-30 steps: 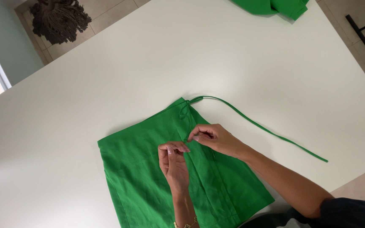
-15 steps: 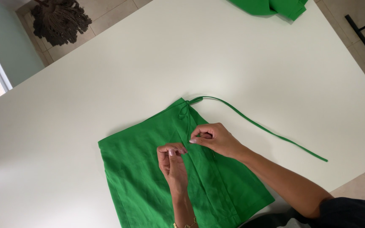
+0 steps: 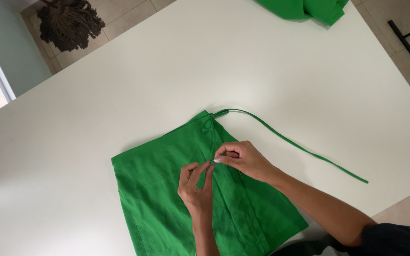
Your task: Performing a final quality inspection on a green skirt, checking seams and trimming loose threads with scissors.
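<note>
A green cloth garment (image 3: 167, 189) lies flat on the white table (image 3: 191, 71), with a long green strap (image 3: 290, 142) trailing from its top corner toward the right. My left hand (image 3: 195, 187) and my right hand (image 3: 240, 159) meet over the middle fold of the garment. Both pinch a thin strip of the green cloth between thumb and fingertips, which touch each other. What lies under the fingertips is hidden.
Another green cloth (image 3: 304, 8) lies at the table's far edge, upper right. A dark mop head (image 3: 69, 21) rests on the tiled floor at upper left. A black stand (image 3: 409, 28) is on the floor at right.
My two hands have drawn closer together on the garment's middle fold; the fingertips now touch. The garment and strap have not shifted.
</note>
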